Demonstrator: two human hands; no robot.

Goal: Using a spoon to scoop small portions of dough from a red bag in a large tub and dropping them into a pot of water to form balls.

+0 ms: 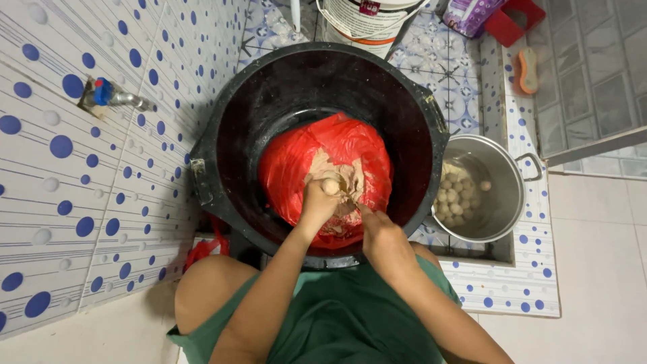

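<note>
A glossy dotted tile wall (60, 202) is running down the left, a metal tap (121, 99) jutting from it. Centre, a big round black tub (249, 128) is cradling a crinkled red plastic bag (290, 162) of soft beige paste (337, 176). The left hand (318, 202) is curling its fingers around a smooth pale ball (330, 187). The right hand (377, 232) is dipping into the paste; grip unclear. Right, a shiny steel pot (502, 168) is sitting beside the tub, holding round balls (458, 195).

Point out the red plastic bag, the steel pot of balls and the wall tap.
red plastic bag (296, 158), head view, upper left side of the bag.
steel pot (507, 176), head view, right inner wall.
wall tap (121, 99), head view, metal spout by the blue handle.
</note>
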